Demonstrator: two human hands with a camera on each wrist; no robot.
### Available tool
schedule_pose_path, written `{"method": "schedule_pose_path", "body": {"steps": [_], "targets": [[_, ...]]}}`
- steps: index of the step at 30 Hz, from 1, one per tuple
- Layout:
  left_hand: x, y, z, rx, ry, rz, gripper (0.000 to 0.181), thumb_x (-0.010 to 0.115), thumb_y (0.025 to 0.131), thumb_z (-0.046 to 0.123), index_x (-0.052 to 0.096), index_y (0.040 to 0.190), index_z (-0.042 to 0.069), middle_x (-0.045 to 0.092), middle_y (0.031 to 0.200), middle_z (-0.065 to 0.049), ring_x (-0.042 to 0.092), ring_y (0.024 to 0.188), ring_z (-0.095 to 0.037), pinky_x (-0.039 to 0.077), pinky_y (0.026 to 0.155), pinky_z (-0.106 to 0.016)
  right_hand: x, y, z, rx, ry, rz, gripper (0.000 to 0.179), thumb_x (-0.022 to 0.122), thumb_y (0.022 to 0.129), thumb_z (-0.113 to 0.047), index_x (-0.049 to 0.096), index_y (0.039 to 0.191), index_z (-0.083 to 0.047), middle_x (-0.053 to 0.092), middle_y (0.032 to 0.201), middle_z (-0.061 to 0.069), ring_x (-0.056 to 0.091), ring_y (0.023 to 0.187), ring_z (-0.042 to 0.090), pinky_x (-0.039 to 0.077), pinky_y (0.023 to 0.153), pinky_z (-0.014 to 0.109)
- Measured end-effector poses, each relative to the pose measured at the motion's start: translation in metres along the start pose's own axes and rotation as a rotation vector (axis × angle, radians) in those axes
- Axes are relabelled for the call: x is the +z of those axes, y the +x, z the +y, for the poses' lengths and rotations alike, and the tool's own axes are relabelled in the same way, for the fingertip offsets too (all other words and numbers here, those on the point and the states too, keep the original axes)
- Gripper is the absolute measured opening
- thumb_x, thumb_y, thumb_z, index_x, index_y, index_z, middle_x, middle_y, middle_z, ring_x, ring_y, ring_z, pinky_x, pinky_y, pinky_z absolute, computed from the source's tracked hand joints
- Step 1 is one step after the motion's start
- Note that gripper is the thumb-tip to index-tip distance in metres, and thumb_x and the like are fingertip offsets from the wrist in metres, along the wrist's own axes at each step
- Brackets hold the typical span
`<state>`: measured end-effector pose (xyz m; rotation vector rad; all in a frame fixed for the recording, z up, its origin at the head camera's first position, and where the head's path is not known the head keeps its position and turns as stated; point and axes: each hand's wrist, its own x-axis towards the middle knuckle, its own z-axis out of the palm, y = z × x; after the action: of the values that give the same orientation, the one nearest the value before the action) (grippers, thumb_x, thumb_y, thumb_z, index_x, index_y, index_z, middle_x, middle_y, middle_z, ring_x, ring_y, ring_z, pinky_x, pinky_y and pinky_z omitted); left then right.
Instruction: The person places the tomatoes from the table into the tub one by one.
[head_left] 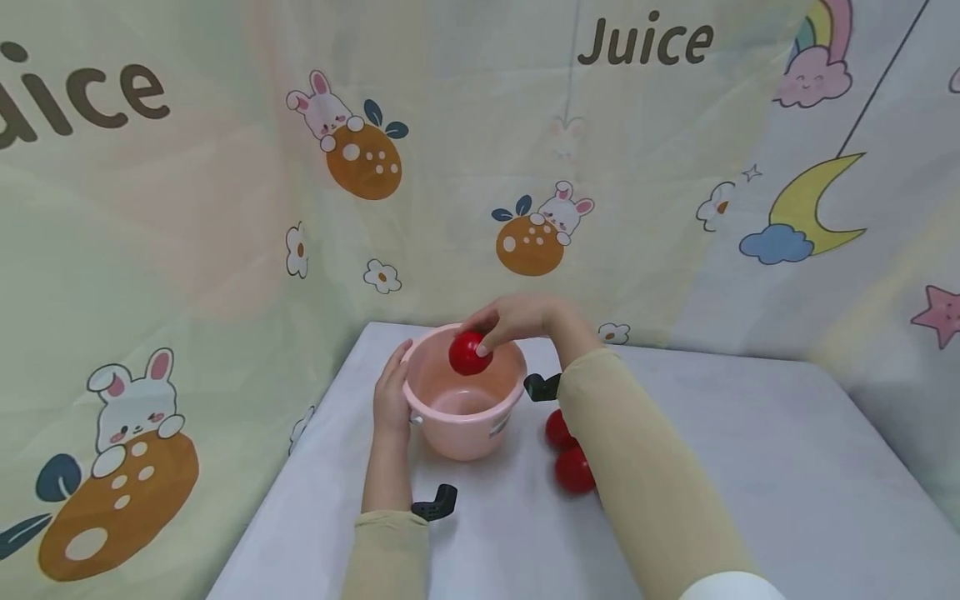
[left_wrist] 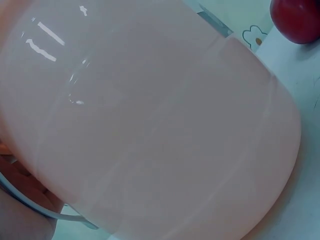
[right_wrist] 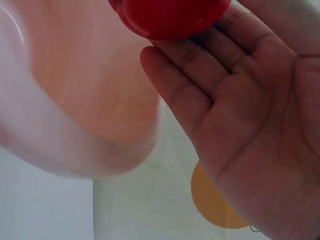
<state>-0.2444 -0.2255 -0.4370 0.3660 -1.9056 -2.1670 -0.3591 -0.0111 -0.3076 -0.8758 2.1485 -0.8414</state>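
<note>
A pink bucket (head_left: 461, 433) with a thin side handle stands on the table. My left hand (head_left: 392, 400) lies along the outside of its left wall, fingers reaching up to the rim. In the left wrist view the bucket's wall (left_wrist: 165, 120) fills most of the picture, and part of the hand (left_wrist: 25, 200) shows beside the handle. Over the bucket's mouth, my right hand (head_left: 517, 321) holds a round, glossy red fruit (head_left: 470, 354) between thumb and fingers. The right wrist view shows this fruit (right_wrist: 175, 17) at the fingertips, beside the bucket's rim (right_wrist: 85, 155).
Two more red fruits (head_left: 574, 472) lie on the table right of the bucket, partly behind the right sleeve (head_left: 652, 458). White cloth (head_left: 750, 433) covers the table. A printed curtain (head_left: 450, 150) hangs close behind and to the left.
</note>
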Motion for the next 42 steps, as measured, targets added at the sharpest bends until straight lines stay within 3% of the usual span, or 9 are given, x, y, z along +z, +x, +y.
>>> {"method": "schedule_pose_path", "body": {"steps": [14, 23, 31, 42], "targets": [[0.0, 0.0, -0.004, 0.024, -0.012, -0.018, 0.036, 0.052, 0.098, 0.049, 0.052, 0.134, 0.049, 0.049, 0.144, 0.02, 0.041, 0.138, -0.011, 0.045, 0.11, -0.044, 0.013, 0.031, 0.0, -0.002, -0.084, -0.076, 0.052, 0.081, 0.08, -0.03, 0.064, 0.13, -0.032, 0.064, 0.123, -0.005, 0.053, 0.121, 0.022, 0.057, 0.091, 0.04], [0.0, 0.0, -0.005, 0.029, -0.006, -0.009, 0.037, 0.053, 0.097, 0.049, 0.052, 0.134, 0.051, 0.048, 0.146, 0.021, 0.039, 0.14, -0.012, 0.045, 0.109, -0.044, 0.022, 0.04, -0.002, 0.007, -0.167, -0.119, 0.043, 0.078, 0.084, -0.031, 0.065, 0.125, -0.033, 0.065, 0.119, -0.005, 0.055, 0.119, 0.021, 0.055, 0.096, 0.043], [-0.002, -0.001, -0.003, 0.034, 0.026, 0.023, 0.034, 0.048, 0.099, 0.049, 0.052, 0.132, 0.053, 0.049, 0.144, 0.022, 0.04, 0.14, -0.011, 0.044, 0.11, -0.045, 0.03, 0.034, -0.008, 0.134, -0.027, -0.194, 0.044, 0.082, 0.079, -0.022, 0.067, 0.121, -0.021, 0.067, 0.119, -0.001, 0.056, 0.119, 0.025, 0.05, 0.104, 0.049], [0.001, 0.0, -0.003, 0.028, 0.022, 0.024, 0.032, 0.045, 0.1, 0.048, 0.054, 0.131, 0.053, 0.049, 0.143, 0.025, 0.041, 0.139, -0.007, 0.043, 0.112, -0.044, 0.034, 0.027, -0.013, 0.252, 0.015, -0.25, 0.045, 0.084, 0.078, -0.015, 0.068, 0.119, -0.016, 0.068, 0.118, 0.003, 0.062, 0.115, 0.026, 0.049, 0.105, 0.048]]}}
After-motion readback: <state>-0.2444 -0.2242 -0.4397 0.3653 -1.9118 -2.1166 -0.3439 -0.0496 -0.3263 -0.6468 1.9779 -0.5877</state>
